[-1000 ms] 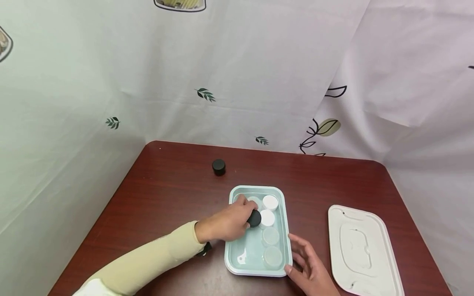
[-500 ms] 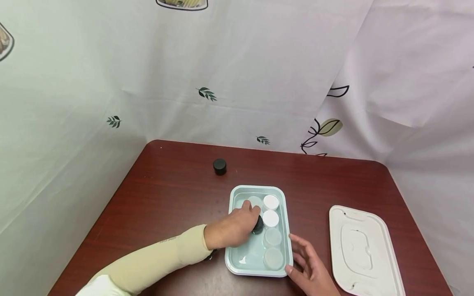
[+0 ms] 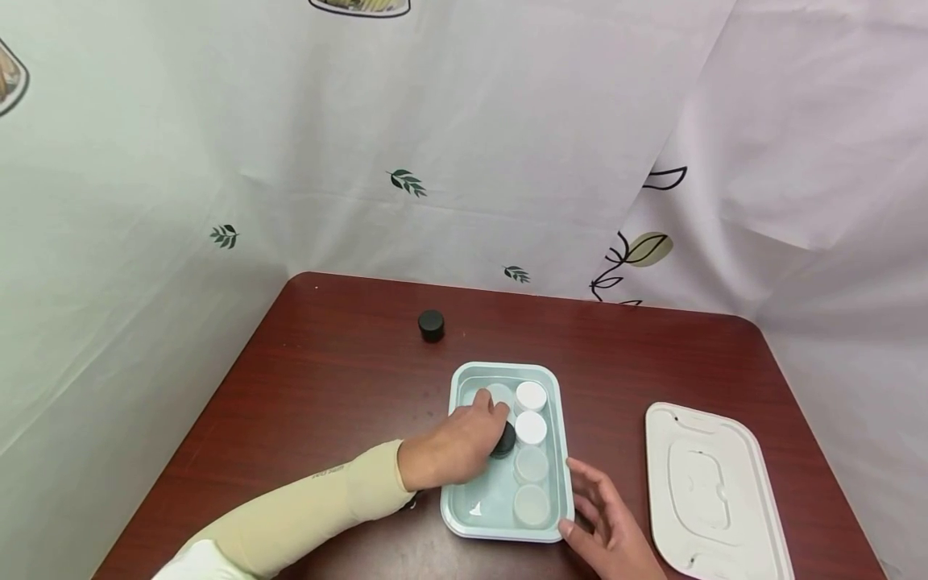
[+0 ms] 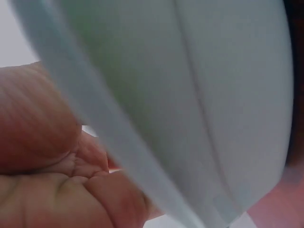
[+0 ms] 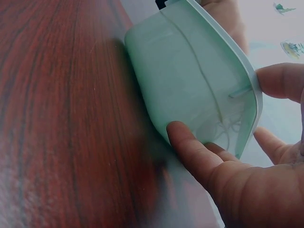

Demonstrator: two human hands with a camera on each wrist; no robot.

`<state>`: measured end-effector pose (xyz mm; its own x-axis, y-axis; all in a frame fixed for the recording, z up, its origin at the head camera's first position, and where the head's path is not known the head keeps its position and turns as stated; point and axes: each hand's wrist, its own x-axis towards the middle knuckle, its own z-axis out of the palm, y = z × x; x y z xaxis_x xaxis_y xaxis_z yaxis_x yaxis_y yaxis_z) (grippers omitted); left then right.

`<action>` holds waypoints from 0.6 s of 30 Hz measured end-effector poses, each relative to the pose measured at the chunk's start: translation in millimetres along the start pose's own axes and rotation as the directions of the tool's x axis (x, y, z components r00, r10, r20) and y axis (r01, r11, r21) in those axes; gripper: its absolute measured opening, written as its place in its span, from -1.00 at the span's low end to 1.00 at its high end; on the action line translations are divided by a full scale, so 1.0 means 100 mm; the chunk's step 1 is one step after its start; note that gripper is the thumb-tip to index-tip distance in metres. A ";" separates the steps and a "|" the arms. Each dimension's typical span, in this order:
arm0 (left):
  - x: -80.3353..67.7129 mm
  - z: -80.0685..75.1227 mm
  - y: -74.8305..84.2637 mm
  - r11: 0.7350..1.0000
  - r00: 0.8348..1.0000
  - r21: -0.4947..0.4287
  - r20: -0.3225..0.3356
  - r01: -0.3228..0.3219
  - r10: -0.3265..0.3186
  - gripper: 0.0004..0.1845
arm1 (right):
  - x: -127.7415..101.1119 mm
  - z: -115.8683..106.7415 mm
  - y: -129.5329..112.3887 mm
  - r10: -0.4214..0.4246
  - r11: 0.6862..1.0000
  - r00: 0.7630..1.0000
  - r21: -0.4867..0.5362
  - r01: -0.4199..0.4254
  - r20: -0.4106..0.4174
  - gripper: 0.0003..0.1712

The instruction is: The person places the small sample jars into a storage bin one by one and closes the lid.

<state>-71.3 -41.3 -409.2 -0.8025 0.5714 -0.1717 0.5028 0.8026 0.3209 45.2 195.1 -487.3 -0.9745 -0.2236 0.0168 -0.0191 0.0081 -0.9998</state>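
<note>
In the head view, my left hand (image 3: pixel 464 439) reaches into a pale blue rectangular container (image 3: pixel 471 528) and holds a small black cylinder (image 3: pixel 504 440). White round pieces (image 3: pixel 532 428) and translucent round pieces (image 3: pixel 532 506) line the container's right side. Another translucent round piece (image 3: pixel 499 395) lies just past my left fingertips. With fingers spread, my right hand (image 3: pixel 605 524) touches the container's outside at the near right corner. The right wrist view shows one fingertip (image 5: pixel 178 130) against the side wall. The left wrist view mostly shows the container wall (image 4: pixel 199 95); the held piece is hidden there.
A second black cylinder (image 3: pixel 431 325) stands on the dark red table (image 3: pixel 348 354) behind the container. A white rectangular lid (image 3: pixel 714 491) lies to the right of my right hand. White printed cloth (image 3: pixel 464 145) hangs behind the table.
My left hand has moved slightly right with the black cylinder, which now sits close beside the white pieces. The near translucent pieces have shifted slightly left. My right hand stays at the container.
</note>
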 end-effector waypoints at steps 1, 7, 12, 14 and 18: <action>0.00 -0.03 -0.01 1.000 1.000 -0.011 0.005 0.006 -0.006 -0.70 | 0.00 0.00 0.00 -0.004 1.000 1.000 0.002 0.004 0.001 -0.24; -0.05 -0.28 -0.15 0.988 0.997 -0.153 -0.079 -0.016 0.003 -0.56 | 0.00 0.01 -0.02 0.018 1.000 1.000 0.013 -0.018 -0.001 -0.23; -0.05 -0.49 -0.42 0.932 0.972 -0.362 -0.223 -0.009 -0.078 -0.53 | 0.01 0.02 -0.06 0.060 0.998 0.998 0.007 -0.060 -0.025 -0.22; -0.03 -0.55 -0.56 0.896 0.953 -0.444 -0.264 0.015 -0.147 -0.53 | 0.01 0.02 -0.06 0.068 0.998 0.997 0.007 -0.068 -0.031 -0.22; 0.04 -0.58 -0.87 0.820 0.904 -0.571 -0.328 0.042 -0.275 -0.54 | 0.01 0.02 -0.05 0.064 0.998 0.998 0.009 -0.064 -0.026 -0.22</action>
<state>-137.3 -118.9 -383.7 -0.9688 0.2399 0.0620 0.1950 0.5841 0.7879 44.8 192.7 -482.8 -0.9793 -0.1967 -0.0472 0.0454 0.0139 -0.9989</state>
